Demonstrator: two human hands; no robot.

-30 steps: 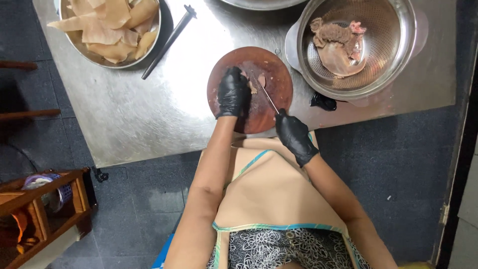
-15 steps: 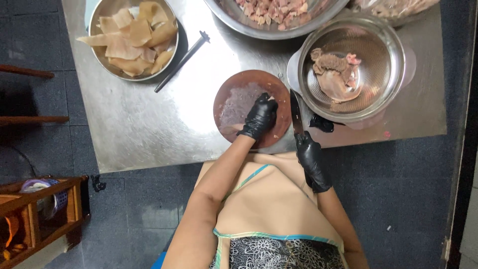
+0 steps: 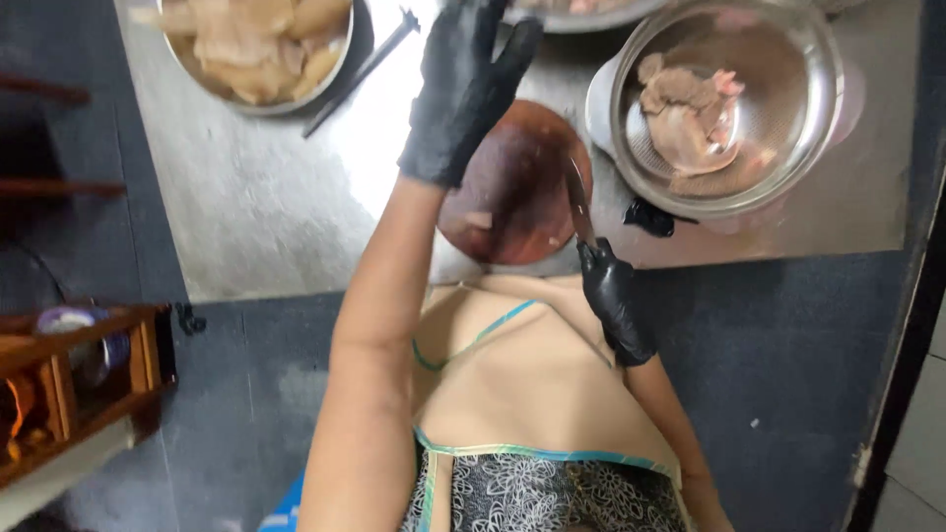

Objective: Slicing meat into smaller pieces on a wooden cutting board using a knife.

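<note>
My left hand, in a black glove, is raised above the steel table with its fingers spread and holds nothing. It reaches toward the far bowl at the top edge. My right hand, also gloved in black, grips a knife whose blade lies over the right side of the round dark-red cutting board. A small pale scrap of meat lies on the board.
A steel colander bowl with raw meat pieces stands at the right. A bowl of pale skin pieces sits at the top left, a dark rod beside it. A wooden rack stands on the floor at left.
My left hand has lifted off the cutting board and stretched forward, open. The right hand stays at the board's near right edge with the knife. The camera has moved closer.
</note>
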